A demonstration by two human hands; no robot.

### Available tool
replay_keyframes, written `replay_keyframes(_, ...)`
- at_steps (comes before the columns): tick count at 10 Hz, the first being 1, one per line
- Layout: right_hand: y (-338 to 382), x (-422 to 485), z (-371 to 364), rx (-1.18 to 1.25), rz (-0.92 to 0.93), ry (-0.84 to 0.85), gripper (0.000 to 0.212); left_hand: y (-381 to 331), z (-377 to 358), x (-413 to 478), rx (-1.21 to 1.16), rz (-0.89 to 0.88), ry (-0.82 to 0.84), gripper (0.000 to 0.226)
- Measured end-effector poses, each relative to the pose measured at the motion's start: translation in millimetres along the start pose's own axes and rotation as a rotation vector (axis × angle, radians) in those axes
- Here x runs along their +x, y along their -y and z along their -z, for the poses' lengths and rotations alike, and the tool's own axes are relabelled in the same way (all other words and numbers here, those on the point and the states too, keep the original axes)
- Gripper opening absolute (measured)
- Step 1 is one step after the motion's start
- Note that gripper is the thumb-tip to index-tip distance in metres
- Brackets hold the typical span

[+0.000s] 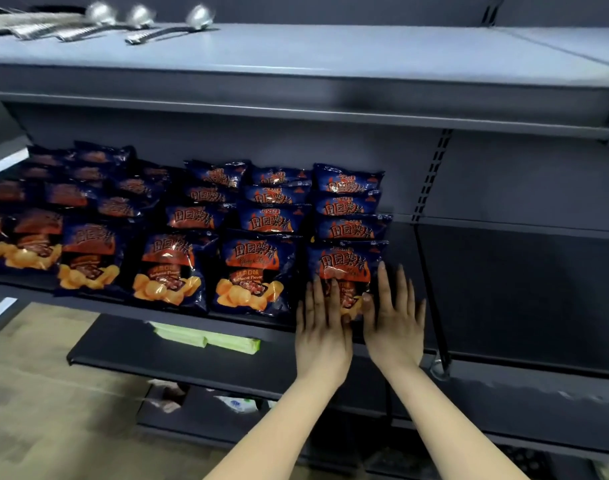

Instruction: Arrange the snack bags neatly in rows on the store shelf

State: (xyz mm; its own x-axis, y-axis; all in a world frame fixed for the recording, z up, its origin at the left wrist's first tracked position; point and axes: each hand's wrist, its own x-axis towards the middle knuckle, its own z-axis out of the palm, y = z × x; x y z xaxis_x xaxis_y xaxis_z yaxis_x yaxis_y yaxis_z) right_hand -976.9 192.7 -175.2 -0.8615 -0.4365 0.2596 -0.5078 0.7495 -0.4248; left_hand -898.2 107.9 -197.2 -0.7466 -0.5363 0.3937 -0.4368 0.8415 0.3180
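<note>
Flat palms, no grasp: your left hand (322,323) and right hand (395,320) both lie with fingers straight on the front snack bag (344,265) of the rightmost column. Left hand covers its lower left part, right hand its lower right edge, and the thumbs almost meet over the middle of the pack. Neither hand curls round anything.

That bag sits at the front edge of the middle shelf (405,240). Three more bags of the same kind overlap behind it, running back to the rear panel. The other snack bags (251,271) fill the shelf to the left in like columns, dark blue with orange print and chips pictured. The next two columns look straight. The far-left ones are blurred and dim, possibly less tidy; you can't count them.

Right of your hands the shelf is bare up to a black divider (434,306).

Metal ladles (199,15) lie on the upper shelf (330,50) at top left. Green packs (209,337) lie on the lower shelf (130,351), beneath the bags.
</note>
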Motion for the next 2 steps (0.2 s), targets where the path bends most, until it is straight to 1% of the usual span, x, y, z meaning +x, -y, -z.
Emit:
replay_keyframes(1,0,-2,8,0.116,0.031,0.012,0.062,2,13,3,0.012,-0.041,-0.031,0.063)
replay_keyframes(2,-3,-3,15,0.419,-0.007,0.004,0.063,6,25,-5,-0.009,-0.097,-0.062,0.064)
